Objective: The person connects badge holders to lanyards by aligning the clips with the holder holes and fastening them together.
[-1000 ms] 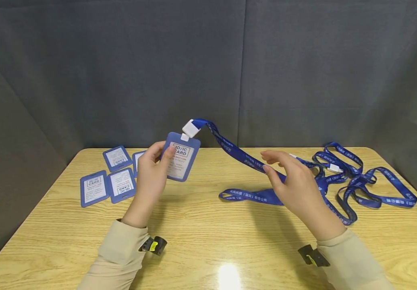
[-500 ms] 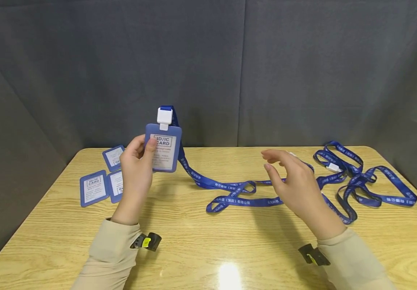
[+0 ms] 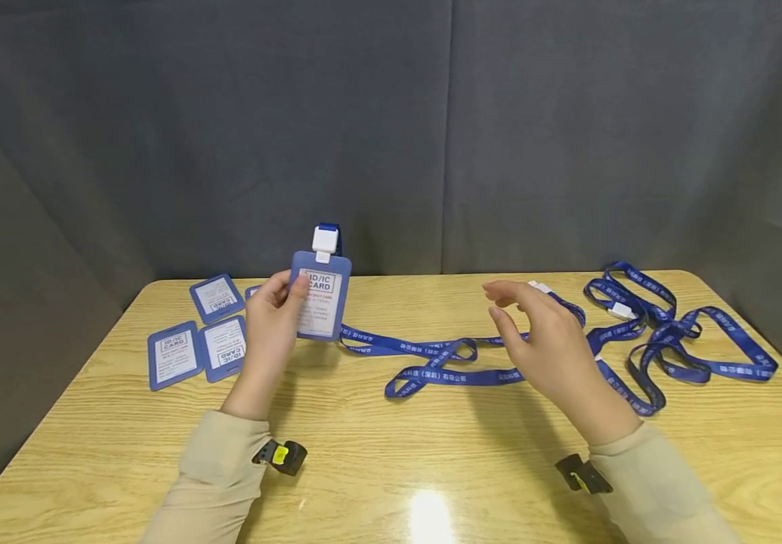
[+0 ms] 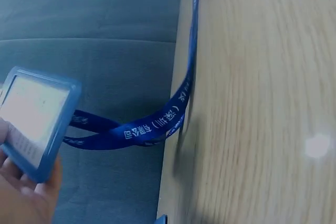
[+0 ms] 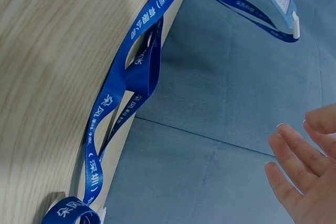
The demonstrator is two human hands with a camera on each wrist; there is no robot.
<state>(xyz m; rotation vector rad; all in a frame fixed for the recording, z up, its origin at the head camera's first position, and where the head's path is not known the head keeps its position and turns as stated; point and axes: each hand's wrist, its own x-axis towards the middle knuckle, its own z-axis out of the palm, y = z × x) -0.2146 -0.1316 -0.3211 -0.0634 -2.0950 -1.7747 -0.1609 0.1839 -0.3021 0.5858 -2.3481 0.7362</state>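
In the head view my left hand [image 3: 271,325] pinches a blue ID card holder [image 3: 323,317] upright above the table, thumb on its front. A white clip [image 3: 326,240] joins the holder's top to a blue printed lanyard [image 3: 425,347]. The lanyard drops behind the holder and runs right along the table, as the left wrist view also shows for the strap [image 4: 152,127]. My right hand [image 3: 547,340] hovers over the lanyard's right part with fingers loosely bent and nothing between them. In the right wrist view its fingers [image 5: 299,163] are apart from the strap.
Several more blue card holders [image 3: 173,355] lie at the table's left. A heap of blue lanyards with white clips [image 3: 622,310] lies at the right, partly behind my right hand. A dark cloth [image 3: 391,136] hangs behind the table's back edge.
My left hand has swung the holder left and up, then back a little right and down, turning it to face me. The lanyard has sunk to the table from my right hand's fingertips.
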